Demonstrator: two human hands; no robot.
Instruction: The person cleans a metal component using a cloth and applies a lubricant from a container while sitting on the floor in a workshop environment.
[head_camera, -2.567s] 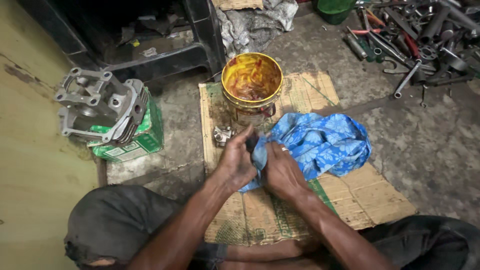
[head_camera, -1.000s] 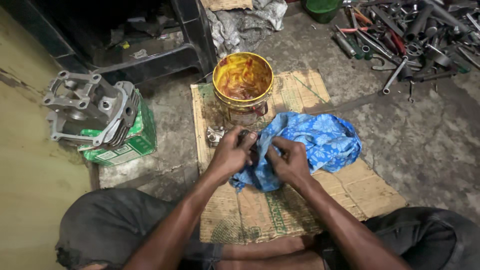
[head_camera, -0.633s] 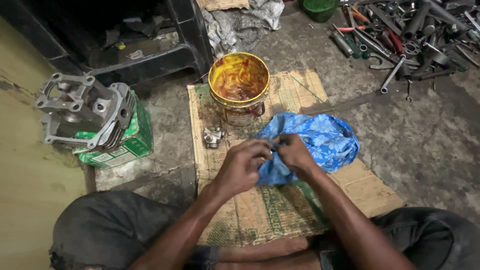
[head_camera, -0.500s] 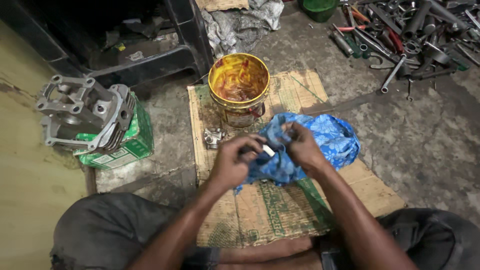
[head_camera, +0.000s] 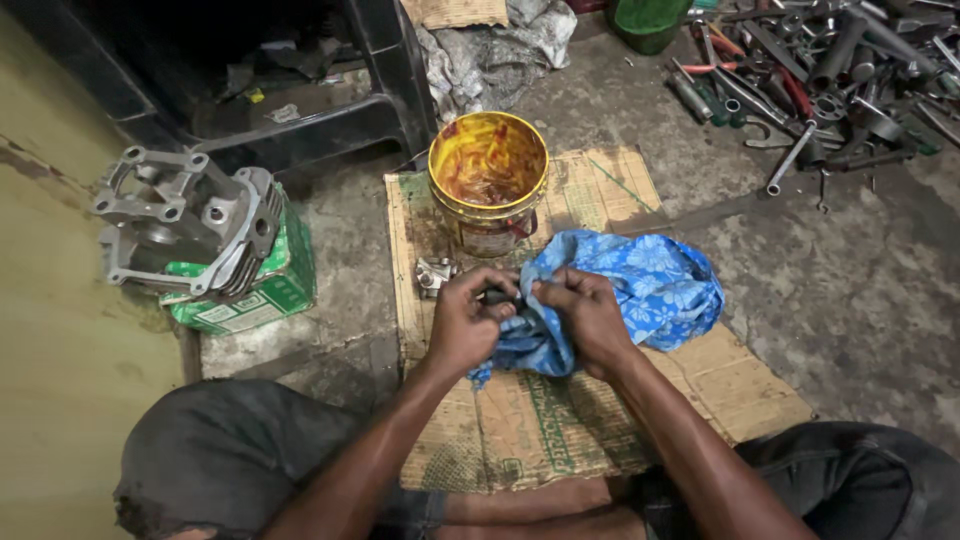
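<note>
I am seeing the left hand closing its fingers on a small dark part, which is lying between both hands, pressed into the crumpled blue floral cloth that the right hand is gripping. Both are hovering over worn corrugated cardboard, just before a round yellow bucket smeared with reddish grease; a ribbed grey metal casting is resting on a green box.

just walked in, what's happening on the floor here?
A person sits on the floor over a sheet of cardboard. The left hand pinches a small dark part, and the right hand presses a blue floral cloth against it. A yellow grease bucket stands open just beyond. A small metal fitting lies beside the bucket.
</note>
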